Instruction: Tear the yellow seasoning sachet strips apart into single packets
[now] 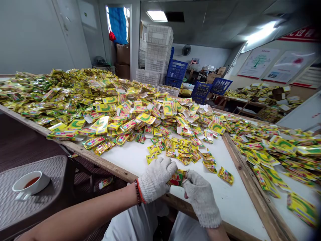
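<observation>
Between my two hands, near the table's front edge, is a small green, yellow and red packet (176, 178). My left hand (157, 179), in a white knitted glove, pinches its left side. The gloved right hand (199, 194) grips the right side, its fingertips bare. Parts of the packet are hidden behind the gloves. Just beyond lies a loose group of small yellow sachets (184, 150) on the white tabletop (125, 157). A single yellow sachet (225, 175) rests to the right of my right hand.
Yellow cartons (129, 125) and sachets (62, 97) heap across the table's back and left. A wooden strip (247, 177) divides off more cartons (271, 150) at right. A cup of reddish drink (31, 182) stands on a brown stool (57, 167). White crates (157, 50) are stacked behind.
</observation>
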A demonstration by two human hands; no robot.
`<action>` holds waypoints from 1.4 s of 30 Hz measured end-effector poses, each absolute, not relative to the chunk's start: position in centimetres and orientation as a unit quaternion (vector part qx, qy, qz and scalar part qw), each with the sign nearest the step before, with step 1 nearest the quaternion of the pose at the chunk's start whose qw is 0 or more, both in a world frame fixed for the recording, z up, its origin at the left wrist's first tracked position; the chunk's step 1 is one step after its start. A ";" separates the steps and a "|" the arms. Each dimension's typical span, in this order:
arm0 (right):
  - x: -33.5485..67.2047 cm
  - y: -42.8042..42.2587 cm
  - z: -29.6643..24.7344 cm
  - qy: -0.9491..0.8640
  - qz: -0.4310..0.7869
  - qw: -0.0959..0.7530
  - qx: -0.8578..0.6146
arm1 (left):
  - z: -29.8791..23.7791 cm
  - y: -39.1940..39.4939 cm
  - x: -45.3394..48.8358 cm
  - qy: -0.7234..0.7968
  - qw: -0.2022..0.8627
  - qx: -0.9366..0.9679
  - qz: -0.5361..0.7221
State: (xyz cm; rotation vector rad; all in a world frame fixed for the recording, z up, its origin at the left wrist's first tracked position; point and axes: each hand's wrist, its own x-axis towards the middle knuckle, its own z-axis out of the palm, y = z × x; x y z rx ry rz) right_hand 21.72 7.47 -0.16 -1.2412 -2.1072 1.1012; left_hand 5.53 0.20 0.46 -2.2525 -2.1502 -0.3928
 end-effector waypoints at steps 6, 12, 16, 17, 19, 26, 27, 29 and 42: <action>22.7 6.7 0.2 -0.691 0.584 0.135 -0.404 | 1.1 0.4 5.2 -0.698 -0.002 -0.708 -0.110; 21.5 4.7 0.5 -0.686 0.607 0.121 -0.382 | 1.1 0.3 5.8 -0.630 -0.049 -0.756 -0.171; 21.4 5.2 0.2 -0.672 0.602 0.187 -0.389 | 0.7 -0.1 4.6 -0.627 -0.193 -0.637 -0.405; 21.5 5.4 0.0 -0.668 0.599 0.197 -0.395 | 0.5 -0.1 4.3 -0.631 -0.250 -0.588 -0.440; 21.5 6.0 -0.5 -0.651 0.602 0.208 -0.414 | 0.1 -0.1 4.1 -0.619 -0.372 -0.504 -0.474; 22.0 6.3 -0.7 -0.623 0.620 0.200 -0.432 | -1.7 -0.4 4.2 -0.595 -0.424 -0.477 -0.488; 22.1 6.1 -0.3 -0.635 0.617 0.189 -0.424 | -1.7 -0.5 4.1 -0.594 -0.415 -0.492 -0.482; 22.3 5.8 0.3 -0.658 0.609 0.170 -0.408 | -1.5 -0.7 4.1 -0.579 -0.413 -0.510 -0.484; 24.4 9.7 -1.4 -0.641 0.560 0.280 -0.443 | -1.0 1.9 2.2 -0.638 -0.289 -0.555 -0.450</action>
